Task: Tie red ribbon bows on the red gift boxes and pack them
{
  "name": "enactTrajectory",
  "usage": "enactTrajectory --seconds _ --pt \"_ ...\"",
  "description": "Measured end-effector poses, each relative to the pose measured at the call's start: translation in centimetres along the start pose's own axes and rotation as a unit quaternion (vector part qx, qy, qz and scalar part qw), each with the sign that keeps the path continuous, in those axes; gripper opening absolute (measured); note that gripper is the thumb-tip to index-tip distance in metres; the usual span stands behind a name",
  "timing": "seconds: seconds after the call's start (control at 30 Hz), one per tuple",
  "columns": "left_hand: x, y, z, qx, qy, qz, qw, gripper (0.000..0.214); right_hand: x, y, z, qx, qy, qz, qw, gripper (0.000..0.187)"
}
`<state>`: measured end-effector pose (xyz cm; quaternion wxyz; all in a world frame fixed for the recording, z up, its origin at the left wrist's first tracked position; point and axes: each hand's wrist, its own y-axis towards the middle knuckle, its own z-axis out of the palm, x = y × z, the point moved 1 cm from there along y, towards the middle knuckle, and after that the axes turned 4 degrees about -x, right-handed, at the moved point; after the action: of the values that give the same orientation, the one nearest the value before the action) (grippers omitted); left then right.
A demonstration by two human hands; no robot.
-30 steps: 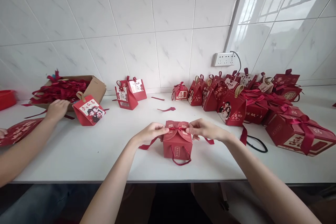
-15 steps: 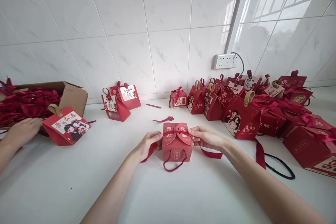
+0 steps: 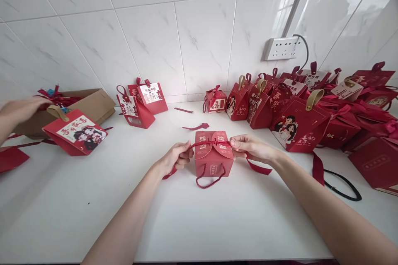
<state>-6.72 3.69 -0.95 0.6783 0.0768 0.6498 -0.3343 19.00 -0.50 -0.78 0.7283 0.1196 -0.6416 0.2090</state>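
A red gift box (image 3: 214, 161) with gold lettering stands upright on the white table, its rope handle hanging down the near side. Across its closed top flaps runs a dark red ribbon (image 3: 202, 144). My left hand (image 3: 175, 157) is closed on the ribbon's left part, just off the box's left edge. Pinching the ribbon at the top right edge is my right hand (image 3: 251, 148), its fingers against the box. Loose ribbon ends trail below both hands. A short knotted red strip (image 3: 195, 126) lies behind the box.
Many red gift boxes (image 3: 301, 126) crowd the right side, with a black cord loop (image 3: 343, 186) before them. At left, another person's hand (image 3: 26, 109) is over a cardboard box (image 3: 96, 103) of ribbons, beside a red box (image 3: 74, 132). A power strip (image 3: 282, 48) is on the wall.
My left hand has drawn the ribbon leftward, away from the box. The view has shifted. The other person's hand has risen over the cardboard box, and a red piece now shows at far left.
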Motion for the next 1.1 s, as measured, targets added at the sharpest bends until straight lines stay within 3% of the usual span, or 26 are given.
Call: enactTrajectory --seconds 0.27,0.43,0.53,0.63,0.73,0.83,0.93,1.1 --pt "-0.1 -0.1 -1.3 -0.001 0.092 0.035 0.995 0.056 1.6 -0.4 -1.1 -0.031 -0.082 0.004 0.996 0.051" --pt "-0.1 -0.3 -1.5 -0.003 0.102 0.033 0.994 0.053 1.0 0.2 -1.4 0.023 -0.038 0.05 0.998 0.045" --pt "-0.2 -0.8 -1.2 0.025 0.107 0.014 0.994 0.047 0.5 0.1 -1.4 0.037 -0.042 0.048 0.997 0.041" --pt "-1.0 -1.8 -1.3 0.078 0.153 -0.02 0.985 0.025 0.9 -0.5 -1.5 0.025 -0.1 0.019 0.994 0.042" --pt "-2.9 -2.5 -1.6 0.112 0.134 -0.016 0.984 0.028 1.6 -1.1 -1.1 0.011 -0.116 0.0 0.993 0.048" --pt "-4.5 -2.1 -0.9 0.11 0.145 -0.021 0.983 0.042 2.1 -1.2 -0.2 -0.023 -0.104 -0.024 0.994 0.053" --pt "-4.5 -0.7 0.7 0.105 0.162 -0.04 0.98 0.062 2.1 -1.1 0.9 -0.077 -0.126 -0.02 0.989 0.046" --pt "-2.4 0.7 2.1 0.047 0.114 0.026 0.992 0.046 1.8 -0.9 1.3 -0.092 -0.107 -0.009 0.99 0.042"
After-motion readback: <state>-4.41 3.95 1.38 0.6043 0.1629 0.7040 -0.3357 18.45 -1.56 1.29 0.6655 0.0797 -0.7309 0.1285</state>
